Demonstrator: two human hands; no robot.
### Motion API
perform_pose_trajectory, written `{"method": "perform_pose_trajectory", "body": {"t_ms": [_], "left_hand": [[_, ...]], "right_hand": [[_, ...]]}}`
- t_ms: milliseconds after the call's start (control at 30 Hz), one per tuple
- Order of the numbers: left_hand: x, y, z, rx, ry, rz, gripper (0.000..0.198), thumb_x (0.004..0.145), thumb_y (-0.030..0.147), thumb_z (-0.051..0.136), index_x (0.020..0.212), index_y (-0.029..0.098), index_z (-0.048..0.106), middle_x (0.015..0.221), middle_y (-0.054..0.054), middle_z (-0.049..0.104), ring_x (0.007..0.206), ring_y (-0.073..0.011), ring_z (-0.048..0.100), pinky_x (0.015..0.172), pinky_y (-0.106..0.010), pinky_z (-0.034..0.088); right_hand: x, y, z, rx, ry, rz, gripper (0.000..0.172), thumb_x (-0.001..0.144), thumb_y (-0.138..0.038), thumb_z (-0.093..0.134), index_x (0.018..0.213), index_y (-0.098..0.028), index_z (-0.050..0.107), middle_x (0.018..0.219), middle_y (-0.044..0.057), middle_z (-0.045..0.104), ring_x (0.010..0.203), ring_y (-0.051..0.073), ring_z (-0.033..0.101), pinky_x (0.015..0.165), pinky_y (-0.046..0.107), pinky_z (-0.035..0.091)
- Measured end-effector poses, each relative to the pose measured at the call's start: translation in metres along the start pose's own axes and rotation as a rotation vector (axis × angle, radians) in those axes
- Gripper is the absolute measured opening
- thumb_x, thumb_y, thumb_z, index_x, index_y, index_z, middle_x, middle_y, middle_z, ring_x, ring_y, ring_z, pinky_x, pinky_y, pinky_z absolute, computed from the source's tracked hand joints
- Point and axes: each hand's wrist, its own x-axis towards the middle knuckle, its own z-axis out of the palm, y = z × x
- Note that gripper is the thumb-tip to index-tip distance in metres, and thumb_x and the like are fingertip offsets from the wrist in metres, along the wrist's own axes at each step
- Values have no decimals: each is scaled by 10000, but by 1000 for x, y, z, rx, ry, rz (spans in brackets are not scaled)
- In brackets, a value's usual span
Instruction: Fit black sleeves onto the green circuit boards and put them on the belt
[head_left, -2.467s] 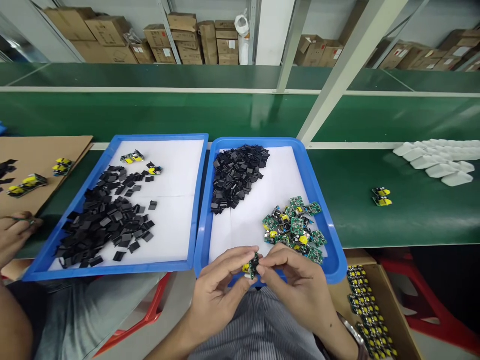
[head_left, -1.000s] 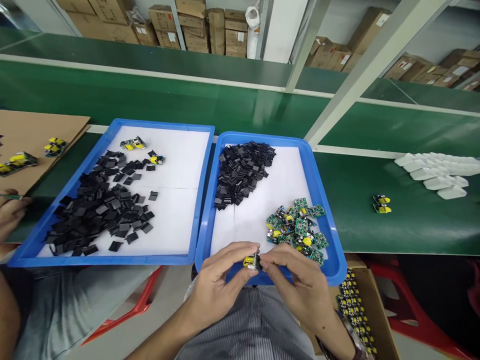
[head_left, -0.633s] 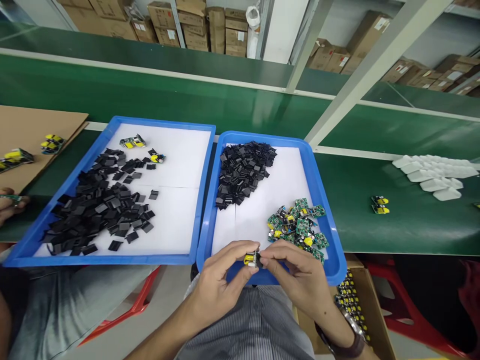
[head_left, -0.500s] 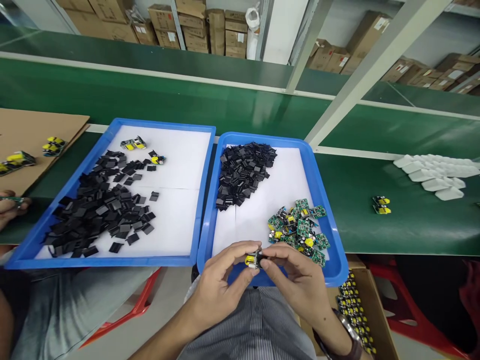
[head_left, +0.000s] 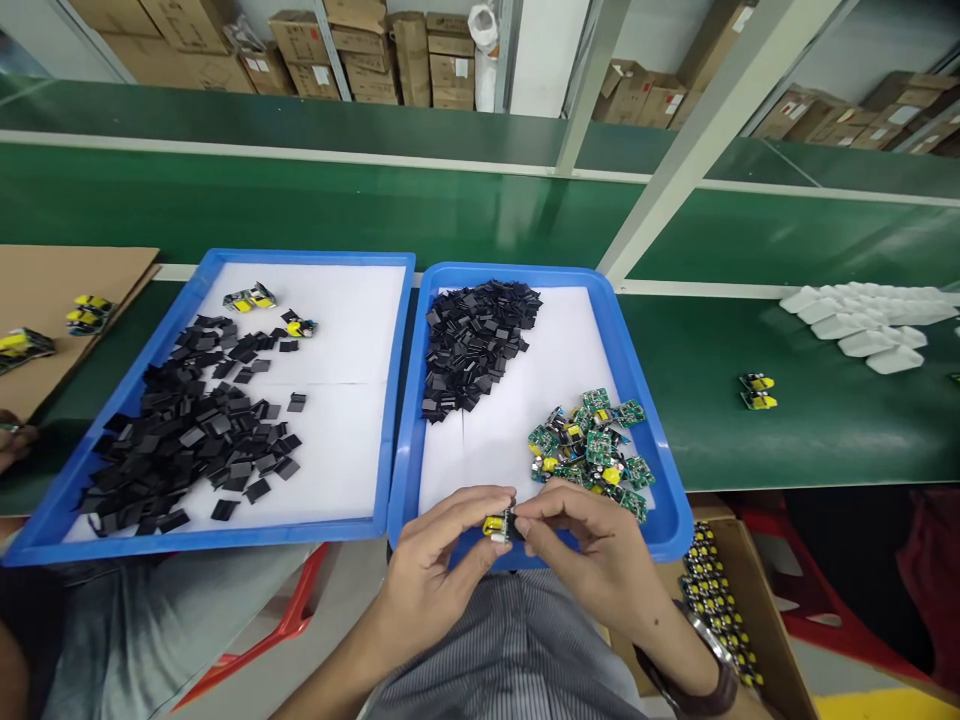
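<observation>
Over near edge of R blue tray [head_left: 517, 272], L hand [head_left: 435, 560] grips small circuit board [head_left: 495, 524] btwn thumb & fingertips, yellow part on its L side. R hand [head_left: 592, 545], watch on wrist, has thumb & index closed on dark piece [head_left: 514, 527] at board's R face; piece mostly hidden by fingertips, so can't tell exactly how it sits.

Same tray: heap of black pieces [head_left: 480, 345] in far L corner, jumbled pile of boards [head_left: 598, 448] toward near R corner, just beyond R hand. White lining bare btwn the two.

L blue tray [head_left: 315, 258], just beside: black bits [head_left: 202, 430] spread along L edge down to near L corner; few boards [head_left: 250, 298] nr far edge, another [head_left: 301, 327] a bit closer, w/ black bits by it.

Green table [head_left: 697, 440], R of trays: board pair [head_left: 757, 391] approx midway btwn near & far edges, white parts [head_left: 862, 320] in rows farther R along far edge. Co-worker's hand [head_left: 13, 440] at extreme L, nr cardboard's near edge, partly out of view.
</observation>
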Motion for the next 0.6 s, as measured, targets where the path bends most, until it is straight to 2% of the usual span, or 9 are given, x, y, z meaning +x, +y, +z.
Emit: {"method": "perform_pose_trajectory", "body": {"t_ms": [167,267,400,500,600], "left_hand": [[2,2,1,20,1,52,475,929,20,701,1337,262,706,1320,-104,733,1213,-241,709,1026,-375,611],[2,4,3,69,13,110,510,931,-10,669,1370,250,684,1326,-110,715,1227,-226,691,1036,-354,597],[0,4,5,101,23,118,571,948,-14,642,1441,273,624,1347,-97,684,1255,-205,662,1070,-337,567],[-2,6,3,116,-21,75,577,963,23,645,1473,288,595,1365,-90,654,1282,-202,635,1088,-328,549],[-1,10,2,130,-52,68,580,966,27,644,1476,298,590,1364,-83,637,1274,-191,627,1080,-311,544]], "right_hand": [[0,-3,3,-70,12,-57,119,953,-152,668,940,-219,765,787,2,679,710,139,648,660,262,514],[3,-2,5,-25,13,-29,115,951,-156,669,912,-217,758,787,-1,674,708,133,652,660,253,519],[7,6,6,267,-11,126,35,925,-231,754,930,-218,787,728,-15,685,629,125,686,627,247,566],[4,15,5,533,-39,237,71,895,-269,821,944,-220,807,710,-10,734,599,127,724,633,249,612],[-2,21,2,670,-54,303,91,876,-248,852,959,-225,823,743,2,769,631,139,760,672,259,645]]}}
